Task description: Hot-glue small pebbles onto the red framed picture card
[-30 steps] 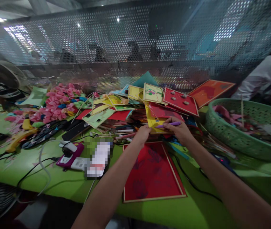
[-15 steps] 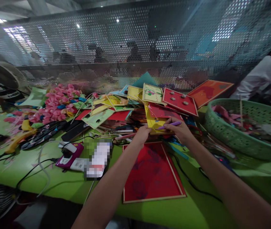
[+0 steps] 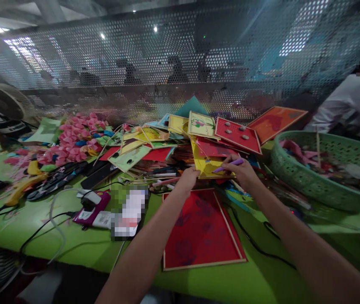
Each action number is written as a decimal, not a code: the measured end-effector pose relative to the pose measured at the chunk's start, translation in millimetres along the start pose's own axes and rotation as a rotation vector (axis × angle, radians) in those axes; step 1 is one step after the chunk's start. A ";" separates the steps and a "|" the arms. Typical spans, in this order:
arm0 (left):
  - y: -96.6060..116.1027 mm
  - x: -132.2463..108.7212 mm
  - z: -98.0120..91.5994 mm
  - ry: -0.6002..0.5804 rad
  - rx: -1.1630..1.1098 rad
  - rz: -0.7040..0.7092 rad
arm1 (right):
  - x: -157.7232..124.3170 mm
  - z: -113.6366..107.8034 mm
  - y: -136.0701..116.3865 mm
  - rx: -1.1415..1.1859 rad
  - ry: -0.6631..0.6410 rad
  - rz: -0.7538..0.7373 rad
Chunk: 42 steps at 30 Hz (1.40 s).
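My right hand [image 3: 237,168] is closed around a purple marker [image 3: 220,169], whose tip points left and down at a yellow card [image 3: 203,164]. Fingers of my left hand [image 3: 190,177] pinch the left edge of that card, which leans against a heap of framed cards. A red card [image 3: 216,147] overlaps its upper part. Below my hands, a red panel [image 3: 203,236] with thin wooden strips along its edges and dark flower-like marks lies flat on the green table.
To the right stands a green plastic basket [image 3: 322,181] with scraps inside. A phone [image 3: 132,211], a purple power strip [image 3: 94,207] and cables lie left of my forearm. Pink paper flowers [image 3: 78,135] and a fan [image 3: 7,101] are farther left. Perforated metal panels [image 3: 154,55] rise behind.
My right hand and the purple marker have shifted slightly to the right over the yellow card. My left hand keeps its grip on the card's edge.
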<state>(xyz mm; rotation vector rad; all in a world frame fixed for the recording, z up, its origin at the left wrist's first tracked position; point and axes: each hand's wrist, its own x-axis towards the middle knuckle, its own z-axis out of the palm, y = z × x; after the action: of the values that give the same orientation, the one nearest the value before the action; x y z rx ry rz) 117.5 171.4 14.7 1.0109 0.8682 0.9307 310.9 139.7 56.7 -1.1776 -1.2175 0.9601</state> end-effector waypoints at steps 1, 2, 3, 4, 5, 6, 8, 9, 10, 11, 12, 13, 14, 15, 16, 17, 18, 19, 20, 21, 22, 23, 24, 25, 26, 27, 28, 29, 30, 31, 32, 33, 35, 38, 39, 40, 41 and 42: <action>0.4 -0.4 0.7 -0.005 -0.004 -0.001 | 0.2 -0.4 -0.4 0.002 0.005 -0.007; 0.8 -0.7 1.4 -0.011 -0.009 -0.001 | 0.2 -0.5 -0.6 0.007 0.009 -0.013; 1.0 -0.6 2.1 -0.015 -0.013 -0.001 | 0.2 -0.2 -0.5 0.012 0.011 -0.017; 1.1 -0.3 2.7 -0.019 -0.017 -0.002 | 0.1 0.3 -0.2 0.019 0.011 -0.019; 1.1 0.1 3.2 -0.021 -0.019 -0.003 | 0.0 1.1 0.4 0.025 0.008 -0.019; 0.9 0.7 3.4 -0.022 -0.021 -0.003 | -0.2 2.1 1.2 0.030 0.002 -0.016; 0.4 1.9 3.6 -0.024 -0.023 -0.001 | -0.4 4.3 3.5 0.038 -0.014 -0.006; 0.2 2.3 3.5 -0.024 -0.023 0.001 | -0.4 5.2 4.8 0.040 -0.022 -0.001; 0.0 2.4 3.3 -0.024 -0.022 0.005 | -0.2 6.1 6.2 0.041 -0.028 0.004; 0.0 2.4 3.2 -0.025 -0.020 0.008 | 0.2 6.8 7.5 0.041 -0.033 0.009; 0.0 2.2 3.0 -0.027 -0.018 0.011 | 0.6 7.4 8.6 0.041 -0.037 0.013; 0.1 1.9 2.9 -0.030 -0.016 0.013 | 1.0 7.8 9.4 0.041 -0.039 0.017; 0.2 1.5 2.8 -0.033 -0.013 0.015 | 1.4 8.2 10.0 0.041 -0.040 0.020; 0.3 1.1 2.7 -0.034 -0.010 0.017 | 1.7 8.5 10.3 0.040 -0.043 0.023; 0.4 0.9 2.7 -0.034 -0.008 0.018 | 2.0 8.9 10.3 0.038 -0.045 0.025; 0.4 0.7 2.6 -0.033 -0.005 0.020 | 2.1 9.2 10.2 0.037 -0.047 0.026; 0.3 0.7 2.6 -0.030 -0.001 0.021 | 2.2 9.5 10.0 0.036 -0.049 0.027; 0.3 0.8 2.6 -0.028 0.002 0.022 | 2.2 9.8 9.8 0.034 -0.050 0.027; 0.2 0.9 2.5 -0.026 0.004 0.022 | 2.3 10.1 9.7 0.033 -0.050 0.026; 0.2 1.0 2.5 -0.027 0.005 0.022 | 2.4 10.2 9.8 0.031 -0.050 0.024; 0.2 1.2 2.6 -0.028 0.005 0.021 | 2.6 10.3 10.0 0.029 -0.051 0.023; 0.2 1.3 2.7 -0.031 0.004 0.020 | 2.8 10.2 10.3 0.026 -0.051 0.022; 0.3 1.4 2.8 -0.033 0.002 0.020 | 3.0 10.1 10.8 0.022 -0.053 0.023; 0.4 1.4 3.0 -0.033 0.000 0.020 | 3.4 10.0 11.4 0.019 -0.054 0.023; 0.6 1.3 3.3 -0.033 -0.002 0.022 | 3.8 9.8 12.1 0.017 -0.054 0.023; 0.8 1.2 3.7 -0.032 -0.004 0.024 | 4.2 9.6 12.8 0.015 -0.054 0.022; 1.2 0.9 4.1 -0.032 -0.006 0.026 | 4.6 9.4 13.5 0.013 -0.054 0.022; 1.6 0.6 4.5 -0.033 -0.009 0.027 | 5.0 9.2 14.1 0.012 -0.053 0.021; 2.0 0.3 5.0 -0.035 -0.011 0.027 | 5.2 9.0 14.6 0.012 -0.053 0.021; 2.5 -0.1 5.5 -0.037 -0.012 0.027 | 5.4 8.9 14.9 0.011 -0.053 0.022; 2.9 -0.5 5.9 -0.038 -0.013 0.026 | 5.3 8.8 14.9 0.011 -0.054 0.023; 3.3 -0.9 6.3 -0.039 -0.013 0.025 | 5.2 8.7 14.7 0.012 -0.054 0.025; 3.9 -1.4 6.6 -0.040 -0.011 0.020 | 4.6 8.8 13.7 0.013 -0.055 0.029; 4.0 -1.7 5.7 -0.031 -0.001 0.017 | 3.3 9.1 11.6 0.013 -0.057 0.035; 3.9 -1.7 5.2 -0.025 0.004 0.016 | 3.0 9.2 11.0 0.013 -0.057 0.037; 3.9 -1.8 4.5 -0.020 0.009 0.014 | 2.8 9.3 10.5 0.014 -0.056 0.038; 3.9 -1.9 3.9 -0.016 0.014 0.011 | 2.7 9.4 10.1 0.015 -0.056 0.039; 3.9 -2.1 3.4 -0.014 0.018 0.008 | 2.6 9.5 9.7 0.015 -0.056 0.039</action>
<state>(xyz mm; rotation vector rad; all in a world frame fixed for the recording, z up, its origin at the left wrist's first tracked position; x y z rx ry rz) 118.9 169.4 19.7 1.0358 0.8627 0.9224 302.5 145.3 47.3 -1.1737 -1.2333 1.0359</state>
